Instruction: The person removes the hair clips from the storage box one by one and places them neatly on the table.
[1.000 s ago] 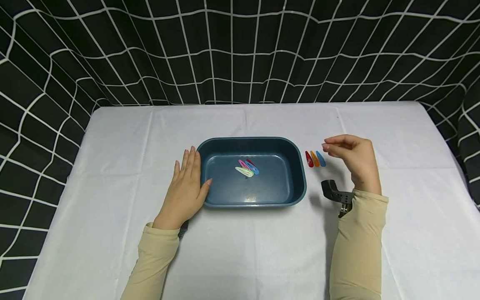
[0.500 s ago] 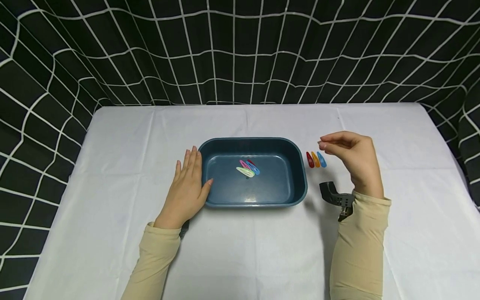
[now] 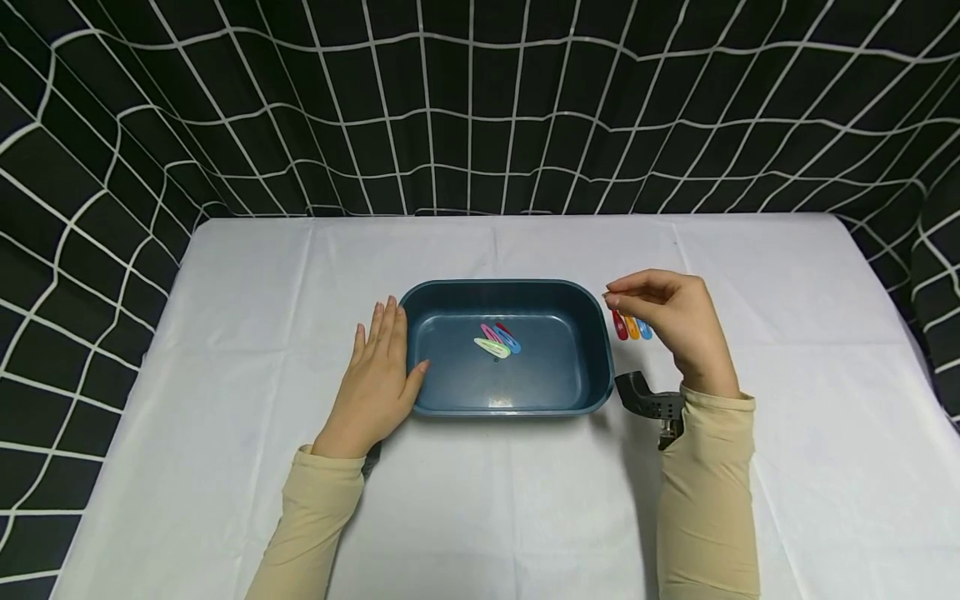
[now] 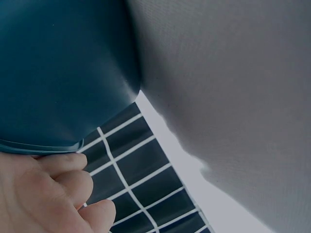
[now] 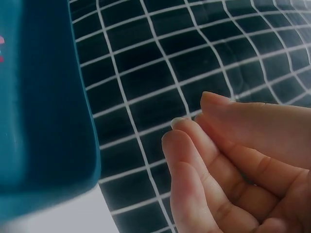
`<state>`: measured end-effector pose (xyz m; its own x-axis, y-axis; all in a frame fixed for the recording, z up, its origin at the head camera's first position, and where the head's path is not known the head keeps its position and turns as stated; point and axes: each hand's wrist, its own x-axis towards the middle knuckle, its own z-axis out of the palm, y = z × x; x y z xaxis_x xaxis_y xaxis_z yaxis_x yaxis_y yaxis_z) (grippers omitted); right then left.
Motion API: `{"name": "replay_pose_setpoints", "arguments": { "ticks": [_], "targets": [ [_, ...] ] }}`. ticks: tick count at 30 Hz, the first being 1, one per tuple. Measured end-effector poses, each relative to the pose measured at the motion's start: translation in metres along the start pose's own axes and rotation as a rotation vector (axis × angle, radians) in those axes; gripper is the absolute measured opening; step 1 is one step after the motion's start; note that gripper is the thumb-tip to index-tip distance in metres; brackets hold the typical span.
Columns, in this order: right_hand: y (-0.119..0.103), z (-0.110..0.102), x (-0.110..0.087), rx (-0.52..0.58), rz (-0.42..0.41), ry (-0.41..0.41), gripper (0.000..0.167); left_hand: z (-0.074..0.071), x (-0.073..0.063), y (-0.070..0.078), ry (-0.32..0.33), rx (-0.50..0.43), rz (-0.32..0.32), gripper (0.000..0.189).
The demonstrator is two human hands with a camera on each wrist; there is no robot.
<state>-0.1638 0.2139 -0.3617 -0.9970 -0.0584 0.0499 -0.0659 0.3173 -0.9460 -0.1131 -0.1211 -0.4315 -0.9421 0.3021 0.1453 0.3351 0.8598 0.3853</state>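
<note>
Dark blue plastic forms the tub (image 3: 513,296) that your left hand (image 3: 375,383) touches, its four fingers straight and side by side along the wall just right of it, the thumb spread away from them over the rim. Past the tub's far side is your right hand (image 3: 678,321), fingers loosely bent, the thumb tip close to the fingertips but slightly apart from them in the right wrist view. Under those right fingers and partly hidden by them, a red hair clip (image 3: 620,327), an orange hair clip (image 3: 632,330) and a blue hair clip (image 3: 646,332) lie in a row on the white cloth (image 3: 480,508), the red one nearest the tub. Between your two hands, inside the tub, a pink hair clip (image 3: 491,333), a pale green hair clip (image 3: 492,347), a second blue hair clip (image 3: 509,340) and a second red hair clip (image 3: 502,326) sit bunched together. Behind your right hand, on its wrist, is a black camera mount (image 3: 651,402). White netting (image 3: 470,108) hangs beyond both hands.
</note>
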Motion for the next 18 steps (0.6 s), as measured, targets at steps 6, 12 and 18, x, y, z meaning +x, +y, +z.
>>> {"name": "replay_pose_setpoints", "arguments": {
  "ticks": [6,12,18],
  "targets": [
    [-0.008,0.013,0.003,-0.054,0.004,-0.041,0.024,0.0,0.0,0.0,-0.001,-0.002,-0.001,0.07],
    [-0.014,0.026,0.009,-0.121,0.031,-0.069,0.022,0.0,0.0,0.0,0.001,-0.007,0.002,0.069],
    [-0.014,0.04,0.02,-0.153,0.029,-0.172,0.024,0.0,0.0,-0.001,0.003,-0.007,0.003,0.069]
  ]
}}
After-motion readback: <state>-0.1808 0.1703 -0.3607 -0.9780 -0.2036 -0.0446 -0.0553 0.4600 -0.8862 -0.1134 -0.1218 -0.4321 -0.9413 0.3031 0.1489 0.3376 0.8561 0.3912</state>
